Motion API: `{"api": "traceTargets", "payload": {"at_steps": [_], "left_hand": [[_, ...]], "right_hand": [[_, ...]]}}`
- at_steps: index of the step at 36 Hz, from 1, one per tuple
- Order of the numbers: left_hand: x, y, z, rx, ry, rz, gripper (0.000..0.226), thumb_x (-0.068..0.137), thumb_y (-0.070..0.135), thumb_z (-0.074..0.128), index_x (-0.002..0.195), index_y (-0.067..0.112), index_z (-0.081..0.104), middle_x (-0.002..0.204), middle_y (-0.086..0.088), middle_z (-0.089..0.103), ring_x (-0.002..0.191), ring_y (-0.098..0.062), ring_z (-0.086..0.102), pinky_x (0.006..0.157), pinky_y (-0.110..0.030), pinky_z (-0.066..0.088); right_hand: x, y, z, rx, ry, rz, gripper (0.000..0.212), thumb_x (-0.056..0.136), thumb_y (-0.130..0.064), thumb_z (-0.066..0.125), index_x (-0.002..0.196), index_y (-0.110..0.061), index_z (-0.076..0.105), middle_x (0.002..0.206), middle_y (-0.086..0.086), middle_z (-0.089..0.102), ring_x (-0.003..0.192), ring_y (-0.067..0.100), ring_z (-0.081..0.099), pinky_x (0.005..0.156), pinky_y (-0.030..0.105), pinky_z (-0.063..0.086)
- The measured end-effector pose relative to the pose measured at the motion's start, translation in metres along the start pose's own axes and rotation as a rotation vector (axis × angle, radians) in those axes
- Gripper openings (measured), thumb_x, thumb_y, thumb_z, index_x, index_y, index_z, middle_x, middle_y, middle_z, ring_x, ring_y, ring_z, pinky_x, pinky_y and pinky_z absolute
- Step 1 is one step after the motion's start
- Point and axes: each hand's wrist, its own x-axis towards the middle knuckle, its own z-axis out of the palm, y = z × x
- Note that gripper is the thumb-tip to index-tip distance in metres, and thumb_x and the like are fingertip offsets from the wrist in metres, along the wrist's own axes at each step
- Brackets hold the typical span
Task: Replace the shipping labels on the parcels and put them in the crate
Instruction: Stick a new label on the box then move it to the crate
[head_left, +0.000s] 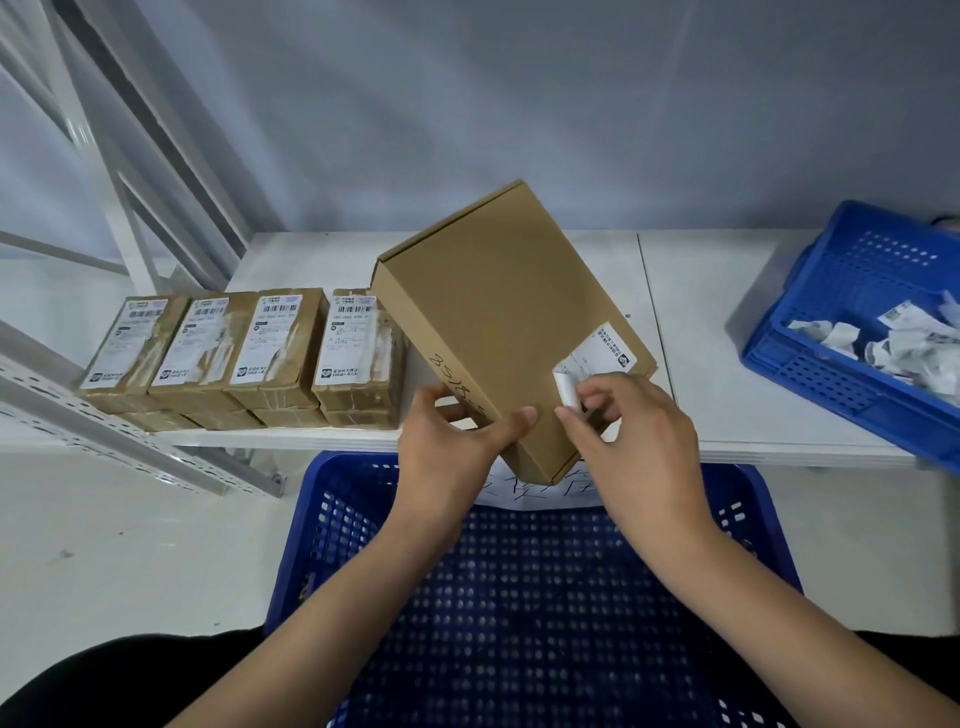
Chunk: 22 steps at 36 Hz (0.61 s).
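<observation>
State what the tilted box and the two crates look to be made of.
Box: brown corrugated cardboard, matte; folded flap seams show. Crate below and crate at right: likely rigid moulded plastic, blue with a slight sheen; perforated walls.

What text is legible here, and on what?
"350-050 V05-2": label on the rightmost small parcel, under its barcode.
Handwritten marker digits on the big box side, roughly "85", rest unclear.
Label being peeled by the right hand: too small.
Other three parcel labels: blurred.
Paper in the near crate: hidden.
</observation>
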Motion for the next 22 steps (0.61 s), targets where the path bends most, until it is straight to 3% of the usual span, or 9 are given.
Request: {"api": "traceTargets", "payload": {"at_steps": [7, 13, 20, 22], "left_hand": [[0.001, 0.002, 0.000, -0.030, -0.013, -0.043, 0.076, 0.042, 0.050, 0.094, 0.104, 0.036, 0.053, 0.109, 0.005, 0.072, 0.101, -0.015, 0.072, 0.089, -0.042, 0.061], [0.002, 0.005, -0.003, -0.018, -0.025, -0.063, 0.076, 0.054, 0.042, 0.098, 0.116, 0.031, 0.055, 0.111, 0.005, 0.072, 0.100, -0.014, 0.072, 0.090, -0.041, 0.061], [0.002, 0.010, -0.004, -0.019, -0.043, -0.067, 0.073, 0.062, 0.033, 0.098, 0.121, 0.026, 0.055, 0.110, 0.004, 0.071, 0.100, -0.013, 0.072, 0.090, -0.040, 0.061], [0.002, 0.010, -0.004, -0.015, -0.046, -0.073, 0.075, 0.062, 0.033, 0.098, 0.123, 0.024, 0.055, 0.110, 0.004, 0.071, 0.100, -0.013, 0.072, 0.090, -0.040, 0.061]], "right_hand": [[0.001, -0.003, -0.001, 0.023, 0.005, 0.007, 0.007, 0.090, -0.023, 0.073, 0.094, -0.017, 0.073, 0.083, -0.009, 0.068, 0.077, 0.012, 0.062, 0.074, 0.034, 0.056], [0.001, -0.007, -0.005, 0.062, -0.020, 0.044, 0.005, 0.090, -0.022, 0.072, 0.092, -0.018, 0.075, 0.082, -0.009, 0.070, 0.077, 0.011, 0.064, 0.075, 0.035, 0.057], [0.006, -0.007, -0.012, 0.164, -0.057, 0.168, 0.003, 0.088, -0.021, 0.075, 0.088, -0.023, 0.076, 0.078, -0.021, 0.069, 0.079, -0.004, 0.065, 0.071, 0.007, 0.047], [0.007, -0.006, -0.012, 0.201, -0.072, 0.207, 0.006, 0.087, -0.020, 0.077, 0.086, -0.026, 0.077, 0.077, -0.024, 0.068, 0.080, -0.008, 0.064, 0.071, 0.004, 0.046]]}}
